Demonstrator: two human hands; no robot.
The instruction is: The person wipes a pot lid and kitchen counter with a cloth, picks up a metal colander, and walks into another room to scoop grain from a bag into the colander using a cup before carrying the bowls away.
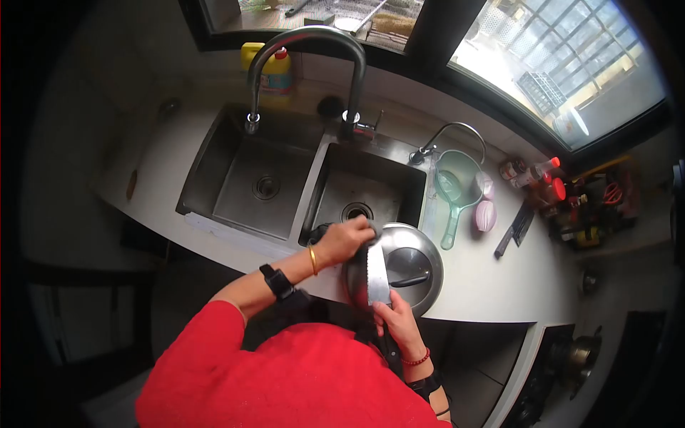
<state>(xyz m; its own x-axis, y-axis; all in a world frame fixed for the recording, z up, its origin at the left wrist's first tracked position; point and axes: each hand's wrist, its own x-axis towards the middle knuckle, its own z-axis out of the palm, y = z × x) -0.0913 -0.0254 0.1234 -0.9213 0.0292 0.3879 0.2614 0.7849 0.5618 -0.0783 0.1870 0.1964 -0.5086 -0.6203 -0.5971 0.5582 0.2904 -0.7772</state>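
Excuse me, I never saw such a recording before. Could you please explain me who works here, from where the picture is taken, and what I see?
No robot here: a person works bare-handed, seen from a camera on their head. The right hand holds a serrated knife; the left hand holds a small dark thing, too unclear to name, near its tip. Below is a round lid. On the white counter lie a green scoop and a purple onion, right of the double sink.
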